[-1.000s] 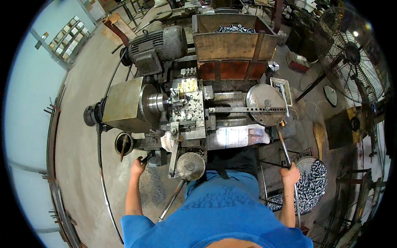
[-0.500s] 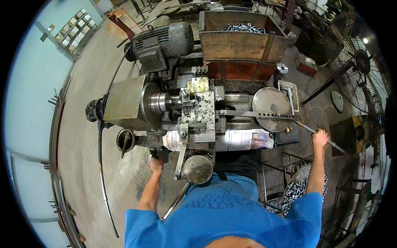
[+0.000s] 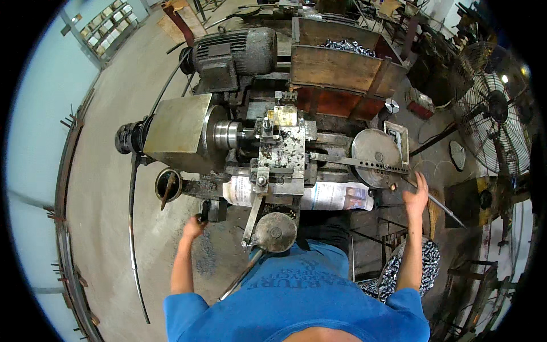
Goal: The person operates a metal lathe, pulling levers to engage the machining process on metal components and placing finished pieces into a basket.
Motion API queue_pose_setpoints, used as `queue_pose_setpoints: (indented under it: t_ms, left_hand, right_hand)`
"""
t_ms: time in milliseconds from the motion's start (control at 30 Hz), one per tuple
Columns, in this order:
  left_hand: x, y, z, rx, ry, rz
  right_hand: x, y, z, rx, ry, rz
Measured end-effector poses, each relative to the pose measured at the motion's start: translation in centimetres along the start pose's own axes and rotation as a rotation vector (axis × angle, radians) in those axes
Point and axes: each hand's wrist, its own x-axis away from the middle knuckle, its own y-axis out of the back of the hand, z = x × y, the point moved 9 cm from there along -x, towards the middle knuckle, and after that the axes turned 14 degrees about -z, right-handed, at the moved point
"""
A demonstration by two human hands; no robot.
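My left hand [image 3: 195, 227] is closed round the lower end of a black handle [image 3: 204, 211] beside a dark block at the lathe's near left. My right hand [image 3: 416, 195] lies against a metal rod lever [image 3: 444, 210], its fingers stretched upward rather than wrapped round it. The lever joins a flat bar with a row of holes [image 3: 364, 163], which crosses a round metal disc [image 3: 373, 149]. Between my arms stand the oily tool carriage [image 3: 283, 149] and the steel spindle nose [image 3: 229, 135]. A smaller round plate [image 3: 276, 232] sits close to my body.
A wooden crate [image 3: 335, 65] of small metal parts stands behind the lathe, right of the motor [image 3: 235, 54]. A basket of shiny parts [image 3: 428, 265] is below my right forearm. A pot [image 3: 168, 186] stands left, a large fan [image 3: 494, 108] at the right.
My left hand has swung left with the black handle. My right hand has moved left along the lever, and its fingers have loosened from round it. The view has shifted slightly.
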Motion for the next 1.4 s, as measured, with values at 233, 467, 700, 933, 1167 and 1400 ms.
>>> queue_pose_setpoints:
  t_ms: [233, 467, 700, 933, 1167, 1400]
  left_hand:
    - [0.9, 25.4, -4.2, 0.381, -0.245, -0.556]
    - [7.9, 30.6, 3.7, -0.067, 0.405, -0.574]
    - [13.2, 23.9, -3.6, -0.105, 0.181, -0.832]
    - [10.8, 24.5, -3.4, -0.023, 0.11, -0.506]
    - [6.7, 22.2, -3.3, 0.684, 0.065, -0.285]
    - [6.6, 21.5, -0.3, 0.736, 0.136, -0.333]
  right_hand:
    - [-1.3, -3.1, 31.6, -0.689, 0.703, 0.189]
    - [6.1, -12.3, 48.3, -0.164, 1.134, 0.479]
    - [7.2, -14.8, 48.2, -0.155, 1.134, 0.536]
    - [2.3, -8.3, 46.6, -0.38, 1.134, 0.229]
    - [-13.7, -2.7, 39.6, -0.145, 0.749, -0.124]
    - [-6.5, 1.8, 25.7, -0.648, 0.514, -0.069]
